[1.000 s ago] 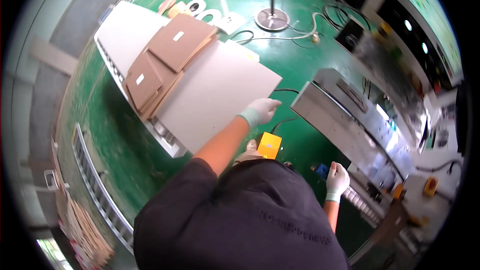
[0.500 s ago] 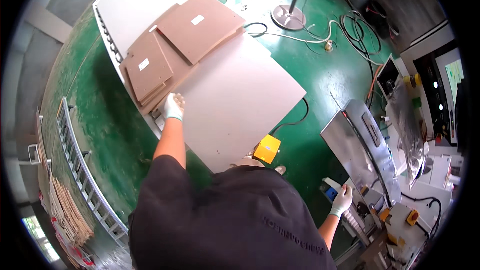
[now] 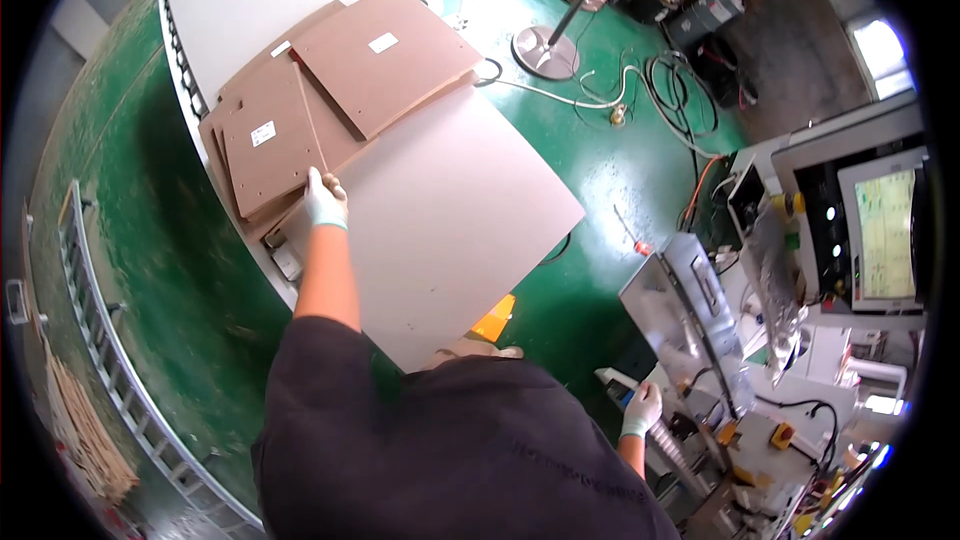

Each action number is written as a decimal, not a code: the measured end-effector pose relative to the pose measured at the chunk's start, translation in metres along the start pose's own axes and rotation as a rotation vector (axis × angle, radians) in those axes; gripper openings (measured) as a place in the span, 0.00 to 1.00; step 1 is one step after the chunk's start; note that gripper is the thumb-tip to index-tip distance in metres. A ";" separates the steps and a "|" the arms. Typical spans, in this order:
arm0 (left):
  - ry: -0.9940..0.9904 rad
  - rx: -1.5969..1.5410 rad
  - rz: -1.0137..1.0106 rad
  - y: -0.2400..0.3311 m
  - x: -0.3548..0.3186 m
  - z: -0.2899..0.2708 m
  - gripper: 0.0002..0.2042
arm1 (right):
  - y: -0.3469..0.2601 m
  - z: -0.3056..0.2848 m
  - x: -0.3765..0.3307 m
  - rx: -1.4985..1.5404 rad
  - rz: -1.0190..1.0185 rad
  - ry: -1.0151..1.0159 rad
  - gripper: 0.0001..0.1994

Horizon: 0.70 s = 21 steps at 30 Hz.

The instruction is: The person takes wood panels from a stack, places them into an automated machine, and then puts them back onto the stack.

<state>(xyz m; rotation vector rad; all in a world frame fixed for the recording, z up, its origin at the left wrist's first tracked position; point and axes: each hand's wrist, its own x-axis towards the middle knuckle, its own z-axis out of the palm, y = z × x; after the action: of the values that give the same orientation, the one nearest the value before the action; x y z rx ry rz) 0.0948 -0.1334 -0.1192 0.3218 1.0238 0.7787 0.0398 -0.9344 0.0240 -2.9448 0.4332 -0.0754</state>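
The gloved left hand (image 3: 325,200) grips the near corner of a thin, stiff brown board (image 3: 268,145) stacked on the grey worktop (image 3: 450,210), likely light, best held by edges; the right hand (image 3: 641,410) closes on a machine edge (image 3: 655,440).

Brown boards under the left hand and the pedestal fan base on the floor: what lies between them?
In the head view, between the brown boards and the fan base lie the pale table top's edge, a black cable loop and green floor.
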 end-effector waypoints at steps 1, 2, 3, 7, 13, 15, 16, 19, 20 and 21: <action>-0.014 -0.012 0.039 -0.011 -0.015 -0.011 0.17 | 0.003 0.001 -0.001 -0.010 0.010 0.001 0.12; 0.006 -0.047 0.035 -0.022 -0.038 -0.025 0.15 | 0.005 0.001 -0.002 -0.027 0.018 -0.003 0.12; 0.022 -0.078 0.030 -0.029 -0.065 -0.036 0.15 | 0.006 0.001 -0.004 -0.042 0.031 -0.008 0.12; 0.082 -0.173 -0.061 -0.037 -0.132 -0.068 0.18 | 0.001 0.000 -0.003 -0.060 0.046 -0.047 0.12; -0.145 -0.041 0.034 0.000 -0.151 -0.090 0.17 | -0.002 -0.003 0.004 -0.030 0.043 -0.124 0.13; -0.211 0.015 -0.012 0.021 -0.188 -0.087 0.19 | -0.002 -0.007 0.002 0.036 -0.011 -0.123 0.13; -0.266 0.081 0.000 0.024 -0.204 -0.093 0.20 | -0.005 -0.006 0.004 0.063 -0.008 -0.144 0.13; -0.433 0.314 -0.129 0.026 -0.237 -0.105 0.23 | -0.001 0.008 0.021 0.441 -0.018 -0.214 0.17; -0.576 0.331 -0.179 0.022 -0.243 -0.101 0.25 | -0.004 0.018 0.023 0.729 0.091 -0.265 0.18; -0.671 0.460 -0.271 0.016 -0.248 -0.090 0.23 | -0.007 0.022 0.026 1.022 0.206 -0.288 0.19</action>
<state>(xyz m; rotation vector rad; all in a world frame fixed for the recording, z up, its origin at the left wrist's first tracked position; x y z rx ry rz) -0.0607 -0.3089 0.0034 0.7626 0.5740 0.1466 0.0682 -0.9320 0.0042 -1.8631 0.4628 0.1195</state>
